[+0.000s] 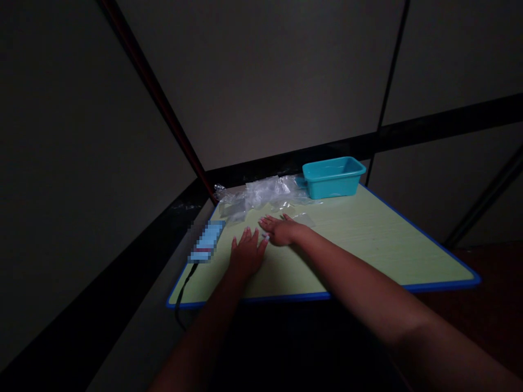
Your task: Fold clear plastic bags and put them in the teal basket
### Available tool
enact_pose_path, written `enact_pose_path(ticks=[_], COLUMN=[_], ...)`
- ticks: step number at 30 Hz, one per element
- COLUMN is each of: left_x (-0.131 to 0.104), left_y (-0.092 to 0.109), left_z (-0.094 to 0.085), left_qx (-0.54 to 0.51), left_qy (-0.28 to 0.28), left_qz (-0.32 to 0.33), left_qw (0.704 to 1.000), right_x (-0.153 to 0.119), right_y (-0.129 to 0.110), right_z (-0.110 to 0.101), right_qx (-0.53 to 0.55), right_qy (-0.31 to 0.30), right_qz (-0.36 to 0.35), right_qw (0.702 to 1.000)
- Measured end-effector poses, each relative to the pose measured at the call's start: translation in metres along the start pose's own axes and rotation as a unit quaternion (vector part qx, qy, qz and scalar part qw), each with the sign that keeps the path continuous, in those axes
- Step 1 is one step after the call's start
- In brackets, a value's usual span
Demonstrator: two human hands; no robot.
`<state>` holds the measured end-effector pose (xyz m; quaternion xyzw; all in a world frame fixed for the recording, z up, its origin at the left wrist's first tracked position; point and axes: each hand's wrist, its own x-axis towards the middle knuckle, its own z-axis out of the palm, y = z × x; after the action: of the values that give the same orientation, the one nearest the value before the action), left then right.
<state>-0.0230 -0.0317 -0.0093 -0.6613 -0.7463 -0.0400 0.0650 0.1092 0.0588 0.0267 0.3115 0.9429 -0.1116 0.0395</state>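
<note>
My left hand lies palm down on the pale green table, its fingers spread. Just beyond it and to its right, my right hand is also laid flat, fingers stretched toward the left. The two hands are close together near the left thumb. A small clear plastic bag lies flat beside my right hand, partly hidden by it. Farther back is a loose pile of clear plastic bags. Whether anything thin lies under my palms is hidden.
A turquoise plastic basin stands at the back right of the table. A blurred-out phone-like device with a black cable lies at the left edge. Walls rise behind and to the left. Blue edging rims the table.
</note>
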Motion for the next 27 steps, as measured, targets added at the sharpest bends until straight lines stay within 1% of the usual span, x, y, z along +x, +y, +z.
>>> enact_pose_path(ticks=[2, 7, 12, 16, 19, 22, 24, 27], left_x=[-0.0001, -0.0005, 0.0000, -0.0001, -0.0019, -0.0043, -0.0050, -0.0039], left_y=[0.0001, 0.0006, -0.0019, -0.0043, -0.0038, -0.0028, -0.0023, -0.0006], left_z=[-0.0004, -0.0022, 0.0011, 0.0045, 0.0038, 0.0012, -0.0008, -0.0037], left_qx=[0.001, -0.017, -0.032, -0.007, 0.019, 0.032, 0.033, 0.017], left_qy=[-0.001, -0.017, -0.020, -0.024, -0.011, 0.018, 0.042, 0.058], left_qz=[-0.002, -0.010, -0.043, -0.074, -0.097, -0.121, -0.113, -0.059], left_qw=[1.000, 1.000, 0.998, 0.997, 0.995, 0.992, 0.992, 0.996], right_x=[0.0013, 0.0033, 0.0031, 0.0017, 0.0009, 0.0012, 0.0021, 0.0033], right_y=[-0.0017, -0.0009, 0.0000, -0.0014, -0.0024, -0.0027, -0.0025, -0.0019], right_z=[0.0036, 0.0081, 0.0076, 0.0068, 0.0061, 0.0058, 0.0061, 0.0068], right_qx=[-0.002, 0.009, 0.024, 0.031, 0.036, 0.035, 0.032, 0.035], right_qy=[0.005, -0.020, -0.019, -0.023, -0.027, -0.034, -0.037, -0.039], right_qz=[-0.018, -0.007, -0.009, -0.007, -0.005, -0.002, 0.000, -0.001], right_qw=[1.000, 1.000, 0.999, 0.999, 0.999, 0.999, 0.999, 0.999])
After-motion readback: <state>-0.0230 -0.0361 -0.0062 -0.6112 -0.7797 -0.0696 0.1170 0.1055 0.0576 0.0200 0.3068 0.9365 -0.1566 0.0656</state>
